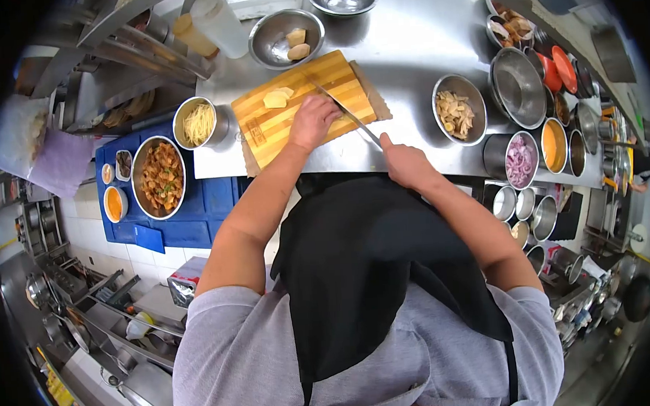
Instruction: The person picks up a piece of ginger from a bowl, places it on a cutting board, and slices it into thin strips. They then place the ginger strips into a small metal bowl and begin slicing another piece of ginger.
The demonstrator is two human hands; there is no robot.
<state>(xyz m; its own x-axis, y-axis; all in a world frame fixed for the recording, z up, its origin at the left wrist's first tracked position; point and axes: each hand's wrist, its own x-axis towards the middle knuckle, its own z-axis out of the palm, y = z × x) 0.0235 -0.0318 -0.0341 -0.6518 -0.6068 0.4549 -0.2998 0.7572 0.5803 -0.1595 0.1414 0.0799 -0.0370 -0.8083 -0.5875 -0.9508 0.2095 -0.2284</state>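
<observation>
My right hand (405,160) grips the handle of a kitchen knife (356,119), whose long blade slants across the right part of a striped wooden cutting board (262,129). Beside the blade, my left hand (313,123) rests on the board with its fingers curled down; whatever lies under the fingertips is hidden. Left of that hand, pale yellow cut pieces (277,98) that look like peeled ginger lie on the board. Behind the board, a steel bowl (262,50) holds two similar peeled chunks (297,44).
Left of the board stands a steel container of thin pale strips (199,126). A bowl of cooked-looking chunks (160,176) sits on a blue surface (214,198). To the right are a bowl of pale slices (456,115) and a pot of chopped purple onion (521,160).
</observation>
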